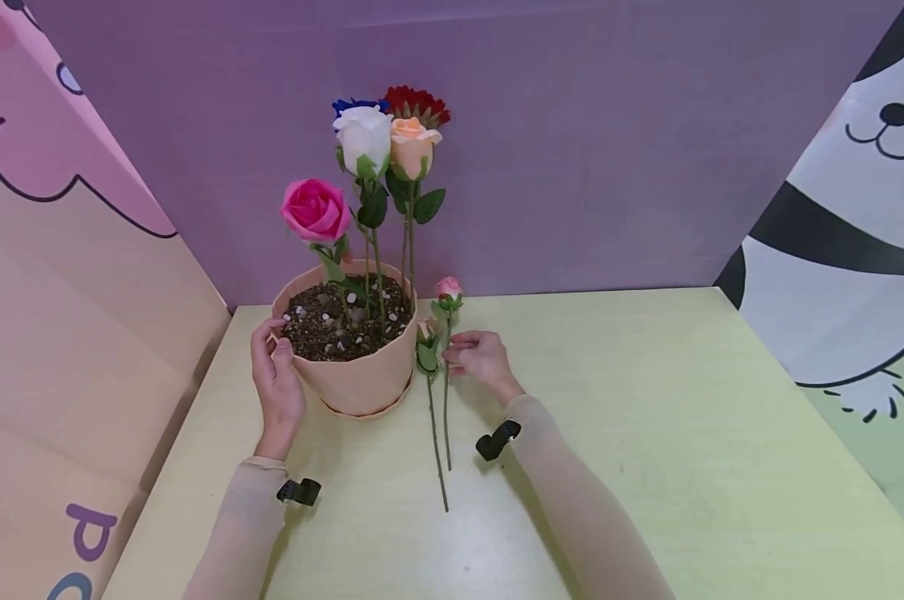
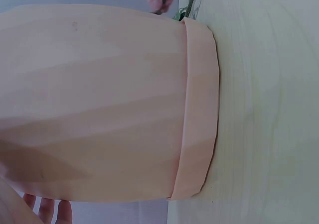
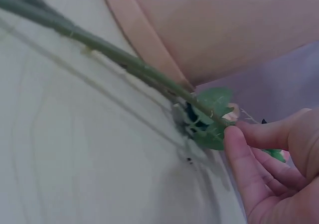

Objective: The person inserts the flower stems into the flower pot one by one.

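Nearest my right-wrist camera runs the stem (image 3: 99,46) of a pink rosebud (image 1: 448,288), pinched in the right hand (image 1: 481,362) just beside the flowerpot (image 1: 357,387) on the desk (image 1: 646,417). Another leafy stem (image 1: 427,358) is alongside; my left hand (image 1: 281,392), loosely curved, rests against the flowerpot.

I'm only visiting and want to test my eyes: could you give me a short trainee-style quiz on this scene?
1. Which hand, left or right, pinches a stem?
2. True or false: the white rose stands in the pot.
3. Which bloom sits lowest in the head view?
A) the white rose
B) the bright pink rose in the pot
C) the red flower

Key:
1. The right hand.
2. True.
3. C is far too high; B is lower than A, so B.
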Demonstrator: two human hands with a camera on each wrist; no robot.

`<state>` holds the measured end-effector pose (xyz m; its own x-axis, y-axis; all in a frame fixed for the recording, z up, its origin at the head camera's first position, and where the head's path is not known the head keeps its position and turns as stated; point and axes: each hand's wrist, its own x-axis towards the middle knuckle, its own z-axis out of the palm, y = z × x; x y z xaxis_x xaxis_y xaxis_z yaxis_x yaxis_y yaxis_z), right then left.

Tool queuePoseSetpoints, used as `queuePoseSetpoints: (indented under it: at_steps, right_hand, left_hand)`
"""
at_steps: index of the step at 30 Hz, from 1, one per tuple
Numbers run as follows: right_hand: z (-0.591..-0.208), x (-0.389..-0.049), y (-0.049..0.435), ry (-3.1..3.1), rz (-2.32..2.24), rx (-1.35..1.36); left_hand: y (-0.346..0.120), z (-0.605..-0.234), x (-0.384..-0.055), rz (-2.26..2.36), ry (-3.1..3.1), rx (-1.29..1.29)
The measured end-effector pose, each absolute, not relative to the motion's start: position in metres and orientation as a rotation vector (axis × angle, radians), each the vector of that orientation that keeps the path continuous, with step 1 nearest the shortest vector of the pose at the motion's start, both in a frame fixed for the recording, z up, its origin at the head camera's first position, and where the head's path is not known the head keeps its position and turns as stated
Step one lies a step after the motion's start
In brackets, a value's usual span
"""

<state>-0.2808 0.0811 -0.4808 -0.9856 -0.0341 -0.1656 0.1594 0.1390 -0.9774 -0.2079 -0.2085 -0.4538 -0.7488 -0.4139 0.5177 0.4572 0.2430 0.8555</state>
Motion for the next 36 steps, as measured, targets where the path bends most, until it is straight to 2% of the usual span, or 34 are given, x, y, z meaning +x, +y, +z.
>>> queuePoseSetpoints:
  at_steps: [10,36]
  right_hand:
    - [-0.460,-0.280,0.090,2.156,-2.144,0.096]
    - [-0.371,-0.248,0.102,2.168,-2.472,-0.149]
  left_hand:
    - [-0.209,-0.454,-0.208,-1.584,-1.814,-0.051]
    - [-0.209,-0.454,-0.208,-1.596,-1.820,-0.044]
